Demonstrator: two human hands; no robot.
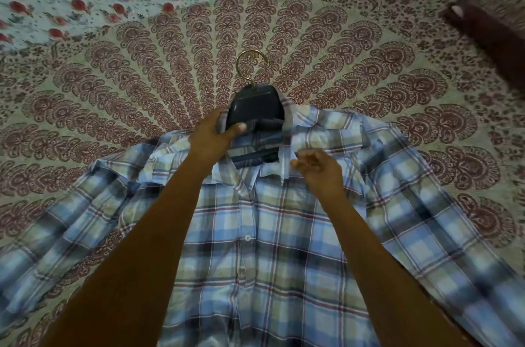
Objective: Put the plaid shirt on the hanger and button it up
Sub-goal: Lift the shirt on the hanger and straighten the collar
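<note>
- Task item: the plaid shirt (255, 247) lies front-up and flat on the patterned bedspread (113, 91). Its collar (306, 136) is at the far end and its body runs back toward me between my forearms.
- Hanger (255, 108): the dark centre block shows in the open neck. The brass hook (250, 65) points straight away from me and rests on the bedspread. The hanger's arms are hidden under the shirt's shoulders, so I judge it seated inside.
- Left hand (210, 133): closed round the hanger's centre block, with the thumb across its face and the fingers on the left edge.
- Right hand (321, 170): fingers curled at the right collar point, just beside the neck opening. I cannot tell whether they pinch cloth.
- Governing relation: the placket lies along the shirt's long axis, starting just below both hands and running toward me. The right hand is the nearer to its top end.
- One white button (247, 238) shows mid-chest on the placket. I cannot tell whether it is fastened.
- Judgement: the hanging step looks done. Buttoning should begin at the collar and work toward me.
- Containers: none in view.
</note>
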